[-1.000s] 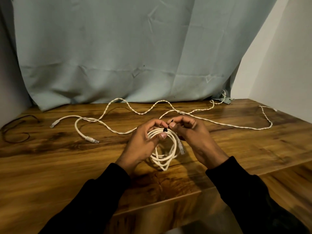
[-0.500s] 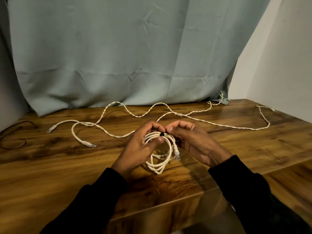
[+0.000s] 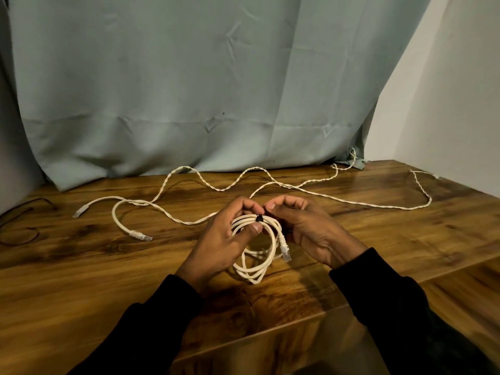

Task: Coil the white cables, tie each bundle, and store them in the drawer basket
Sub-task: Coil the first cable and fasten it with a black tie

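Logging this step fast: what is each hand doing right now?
Left hand: grips the coiled white cable bundle, thumb pressing its top.
Right hand: pinches the small black tie on that bundle.

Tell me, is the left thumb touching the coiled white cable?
Touching. The head view shows the left hand with its thumb pressed on the coiled white cable beside the black tie.

I see a wooden surface (image 3: 81, 280) with dark grain. A pale green curtain (image 3: 189, 90) hangs at its far edge, a white wall (image 3: 446, 104) beside the curtain. A thin dark wire (image 3: 20, 234) lies below the curtain's left end.
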